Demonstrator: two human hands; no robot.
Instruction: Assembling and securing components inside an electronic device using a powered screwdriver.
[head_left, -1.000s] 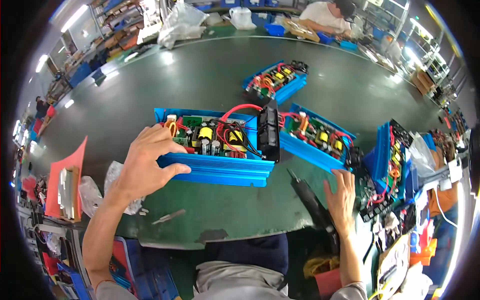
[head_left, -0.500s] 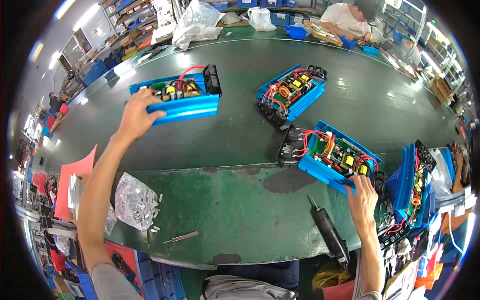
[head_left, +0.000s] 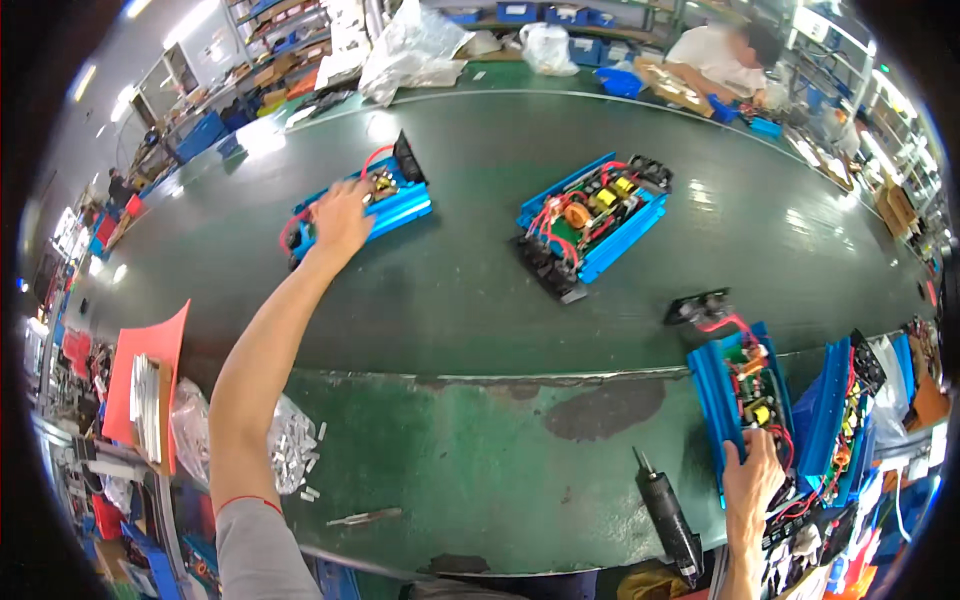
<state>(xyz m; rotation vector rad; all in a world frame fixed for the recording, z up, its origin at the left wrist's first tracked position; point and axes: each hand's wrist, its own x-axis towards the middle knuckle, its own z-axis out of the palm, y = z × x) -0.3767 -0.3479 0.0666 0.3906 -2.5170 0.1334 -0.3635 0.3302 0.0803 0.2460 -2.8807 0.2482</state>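
Note:
At the far left, my left hand [head_left: 343, 222] is closed over an open blue metal case with a circuit board [head_left: 405, 205], and black end pieces show at both its ends. My right hand [head_left: 752, 482] grips the near end of a second blue circuit-board case [head_left: 712, 395] at the right. Red wires link this case to a loose black end panel [head_left: 698, 307] at its far end. A third blue case [head_left: 598, 262], its coils and board exposed, lies untouched between them on the dark green belt.
Another blue case [head_left: 828, 410] stands to the right of my right hand. On the near green bench lie a black electric screwdriver [head_left: 668, 520], tweezers [head_left: 363, 517] and a plastic bag of small pale pieces [head_left: 290, 440]. A person [head_left: 715, 60] sits across the belt.
My right hand has swung its case right and nearer, turning it more lengthwise. My left hand has shifted to the right along its case, which is now tilted differently. The view has shifted slightly.

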